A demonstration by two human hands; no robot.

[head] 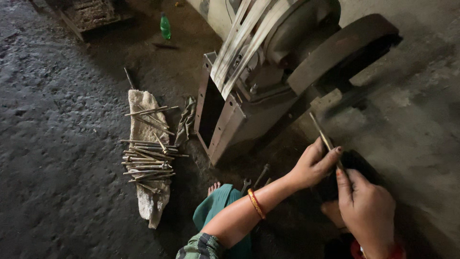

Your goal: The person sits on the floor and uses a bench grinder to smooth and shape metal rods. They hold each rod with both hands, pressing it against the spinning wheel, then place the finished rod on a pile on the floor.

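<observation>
**Rod held at grinding wheel, both hands**

While seated low on the floor (pixel 57 144), the person grips one thin metal rod (pixel 322 133) w/ both hands. Left hand (pixel 314 165): fingers closed round the rod's mid length, thumb on top. Right hand (pixel 366 208): fingers closed on the lower end. Rod tilts up and away, its free tip toward the large dark grinding wheel (pixel 342 50) of the belt-driven machine (pixel 249 91); two-hand grip likely steadies it for that. Tip vs wheel contact: cannot tell.

Stock: pile of similar rods (pixel 148 160) lies crosswise on a pale cloth pad (pixel 146 129) at the person's left, well apart from the hands, prob. kept within reach and off the dirt. Rag (pixel 187 120) beside machine base. Green bottle (pixel 165 26) far back on the floor. Orange bangle (pixel 256 204) on left wrist.
</observation>
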